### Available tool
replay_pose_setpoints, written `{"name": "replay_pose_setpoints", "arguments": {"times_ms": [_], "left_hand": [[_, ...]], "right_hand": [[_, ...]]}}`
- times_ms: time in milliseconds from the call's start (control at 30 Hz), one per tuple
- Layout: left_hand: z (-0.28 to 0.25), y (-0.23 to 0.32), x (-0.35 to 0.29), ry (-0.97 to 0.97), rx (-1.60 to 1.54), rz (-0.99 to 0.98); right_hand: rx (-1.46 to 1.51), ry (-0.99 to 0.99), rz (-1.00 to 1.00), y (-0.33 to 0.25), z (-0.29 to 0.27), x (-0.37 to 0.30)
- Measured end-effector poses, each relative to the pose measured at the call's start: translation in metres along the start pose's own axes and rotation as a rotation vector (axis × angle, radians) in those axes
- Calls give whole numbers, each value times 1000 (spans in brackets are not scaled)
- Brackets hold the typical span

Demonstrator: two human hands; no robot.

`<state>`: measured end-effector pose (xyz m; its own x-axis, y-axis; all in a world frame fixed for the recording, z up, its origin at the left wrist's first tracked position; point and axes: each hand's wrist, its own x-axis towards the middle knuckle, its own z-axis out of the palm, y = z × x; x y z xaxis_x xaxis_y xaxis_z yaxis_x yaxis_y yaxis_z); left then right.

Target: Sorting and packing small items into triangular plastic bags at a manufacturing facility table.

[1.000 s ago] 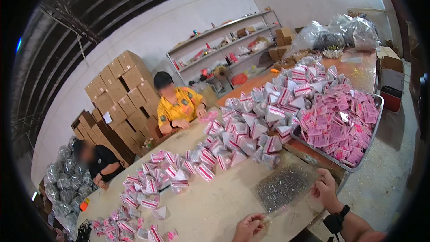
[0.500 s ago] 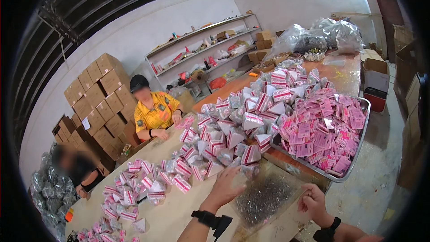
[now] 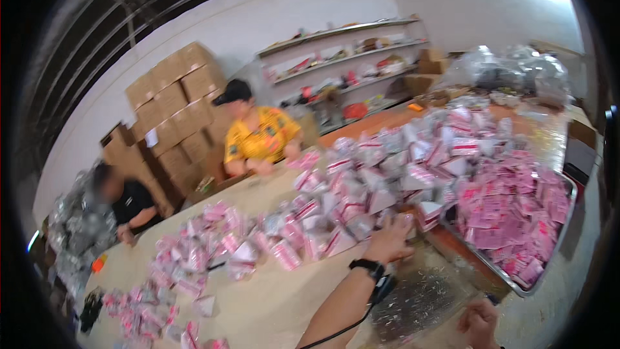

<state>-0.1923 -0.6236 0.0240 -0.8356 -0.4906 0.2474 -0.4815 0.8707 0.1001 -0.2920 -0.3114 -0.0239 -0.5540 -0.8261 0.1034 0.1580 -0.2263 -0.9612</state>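
My left hand (image 3: pixel 389 240) reaches over the table to the near edge of a heap of small pyramid-shaped packets (image 3: pixel 381 199), clear with pink and white bands. Its fingers are apart at the packets; blur hides whether they touch one. Below that hand lies a flat, clear-edged mat or tray (image 3: pixel 420 297) covered with small dark and shiny metal bits. At its right side is my right hand (image 3: pixel 479 322), fingers curled; whatever they may hold is hidden. A metal tray (image 3: pixel 516 291) heaped with flat pink printed packets (image 3: pixel 513 213) stands to the right.
More packets (image 3: pixel 194 245) spread along the table's left. Across the table sit a person in a yellow shirt (image 3: pixel 261 136) and another in black (image 3: pixel 135 200). Cartons (image 3: pixel 171 100) are stacked behind them; shelves (image 3: pixel 349 58) line the wall. Clear plastic bags (image 3: pixel 510 71) lie at the far end.
The whole view has swung left. My left hand has gone from above the mat to the packet heap's edge. My right hand sits lower in the picture, still curled.
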Motion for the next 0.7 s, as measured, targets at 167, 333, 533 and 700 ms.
{"name": "replay_pose_setpoints", "arguments": {"times_ms": [167, 333, 533, 700], "left_hand": [[-23, -4, -14, -156, -66, -148], [-36, -32, -52, -90, -58, -282], [-41, -59, -91, -14, -95, -368], [-50, -70, -141, 38, -43, -419]], "right_hand": [[29, 93, 61, 4, -15, 0], [-53, 3, -37, 15, -26, 8], [-200, -12, -89, -15, 0, 8], [-140, -104, 96, 28, -54, 31]]}}
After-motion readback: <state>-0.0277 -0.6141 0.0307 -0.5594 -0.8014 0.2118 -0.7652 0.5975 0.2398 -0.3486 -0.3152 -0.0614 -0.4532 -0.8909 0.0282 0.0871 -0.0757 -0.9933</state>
